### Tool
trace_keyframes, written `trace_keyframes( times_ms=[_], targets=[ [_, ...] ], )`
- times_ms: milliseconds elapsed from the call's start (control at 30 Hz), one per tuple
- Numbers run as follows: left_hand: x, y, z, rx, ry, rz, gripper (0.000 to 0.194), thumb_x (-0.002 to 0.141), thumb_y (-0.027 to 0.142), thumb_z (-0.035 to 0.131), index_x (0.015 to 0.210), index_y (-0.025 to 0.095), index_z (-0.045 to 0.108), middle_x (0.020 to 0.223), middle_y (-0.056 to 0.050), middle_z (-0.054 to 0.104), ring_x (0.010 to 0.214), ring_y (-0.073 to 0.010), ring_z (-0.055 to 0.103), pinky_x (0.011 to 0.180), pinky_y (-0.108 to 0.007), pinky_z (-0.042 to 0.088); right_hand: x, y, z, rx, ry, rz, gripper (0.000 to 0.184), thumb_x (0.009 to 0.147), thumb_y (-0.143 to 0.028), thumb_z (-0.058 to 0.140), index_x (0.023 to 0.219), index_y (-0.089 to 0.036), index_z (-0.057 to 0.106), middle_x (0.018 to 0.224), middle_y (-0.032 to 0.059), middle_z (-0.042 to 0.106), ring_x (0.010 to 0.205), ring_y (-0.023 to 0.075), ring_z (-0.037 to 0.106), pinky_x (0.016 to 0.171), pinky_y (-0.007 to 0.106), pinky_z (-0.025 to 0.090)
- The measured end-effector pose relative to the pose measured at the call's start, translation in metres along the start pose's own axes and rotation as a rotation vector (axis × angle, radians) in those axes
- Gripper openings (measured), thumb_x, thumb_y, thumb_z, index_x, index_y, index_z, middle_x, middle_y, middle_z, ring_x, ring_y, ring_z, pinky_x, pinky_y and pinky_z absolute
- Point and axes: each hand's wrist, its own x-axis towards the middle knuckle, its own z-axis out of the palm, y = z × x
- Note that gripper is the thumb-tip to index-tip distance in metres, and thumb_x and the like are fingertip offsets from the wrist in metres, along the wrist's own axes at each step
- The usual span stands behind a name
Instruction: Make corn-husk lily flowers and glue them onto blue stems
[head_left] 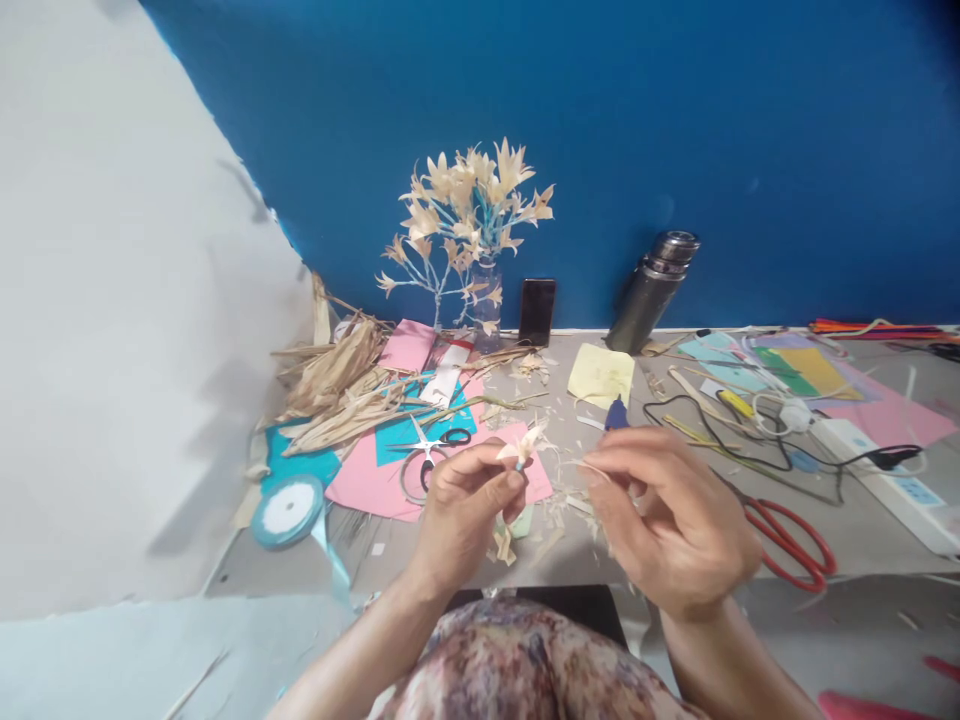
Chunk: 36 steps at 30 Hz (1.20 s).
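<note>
My left hand (469, 500) is closed in a pinch around the base of a small cream husk flower (523, 442), its petals pointing up and a bit of blue showing at the bottom. To its right, my right hand (675, 520) pinches a thin pale strip (581, 464) between thumb and fingers, apart from the flower. Scissors with black handles (426, 447) lie just beyond my left hand. Red-handled scissors (795, 545) rest beside my right hand, their blades partly hidden. A blue tool tip (616, 413) shows behind my right fingers; the rest of it is hidden.
Dried husks (337, 385) are heaped at the left, near a blue ribbon roll (286, 510). Finished husk flowers (480, 190) stand in a clear bottle (487, 300), beside a phone (537, 310). A dark flask (652, 290) leans on the wall; a power strip (885, 480) and cables lie right.
</note>
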Motion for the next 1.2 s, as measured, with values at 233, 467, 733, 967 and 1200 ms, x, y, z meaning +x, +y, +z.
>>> trace_keyframes(
  times_ms=[233, 467, 733, 967, 1200],
  targets=[
    [0.002, 0.025, 0.006, 0.34, -0.086, 0.42, 0.01, 0.084, 0.019, 0.078, 0.089, 0.026, 0.083, 0.079, -0.003, 0.068, 0.076, -0.0132, 0.062, 0.068, -0.025, 0.05, 0.002, -0.001, -0.005, 0.026, 0.116, -0.056, 0.016, 0.082, -0.004, 0.071, 0.093, -0.016, 0.072, 0.08, 0.0034, 0.071, 0.073, 0.0191, 0.068, 0.059, 0.031, 0.055],
    [0.006, 0.016, 0.002, 0.499, -0.094, 0.614, 0.021, 0.085, 0.011, 0.075, 0.097, 0.027, 0.082, 0.086, -0.005, 0.07, 0.08, -0.0161, 0.066, 0.072, -0.028, 0.053, 0.004, 0.0, -0.009, 0.033, 0.121, -0.115, 0.02, 0.083, -0.005, 0.07, 0.097, -0.019, 0.073, 0.082, 0.0024, 0.073, 0.072, 0.0192, 0.069, 0.06, 0.033, 0.057],
    [0.008, 0.009, -0.001, 0.749, 0.004, 0.816, 0.03, 0.083, 0.0, 0.069, 0.098, 0.024, 0.078, 0.085, -0.003, 0.069, 0.08, -0.0152, 0.067, 0.072, -0.028, 0.055, 0.005, -0.011, -0.01, 0.102, 0.006, 0.169, 0.012, 0.086, -0.008, 0.069, 0.09, -0.019, 0.069, 0.086, 0.0031, 0.069, 0.076, 0.0185, 0.066, 0.06, 0.032, 0.049],
    [0.005, 0.006, 0.008, 0.848, 0.105, 0.613, 0.014, 0.082, 0.006, 0.073, 0.084, 0.02, 0.075, 0.079, -0.002, 0.07, 0.076, -0.0144, 0.065, 0.064, -0.024, 0.054, 0.005, -0.016, -0.002, -0.06, -0.01, 0.14, 0.011, 0.086, -0.009, 0.067, 0.091, -0.018, 0.066, 0.094, 0.0064, 0.07, 0.083, 0.0198, 0.065, 0.067, 0.033, 0.05],
    [0.003, 0.003, 0.011, 0.619, 0.088, 0.24, 0.006, 0.082, 0.016, 0.074, 0.085, 0.019, 0.078, 0.082, -0.004, 0.067, 0.07, -0.0138, 0.062, 0.056, -0.023, 0.051, 0.005, -0.006, 0.007, -0.193, -0.08, 0.025, 0.014, 0.087, -0.007, 0.064, 0.092, -0.02, 0.066, 0.096, 0.0082, 0.07, 0.087, 0.0227, 0.066, 0.077, 0.039, 0.053]
  ],
)
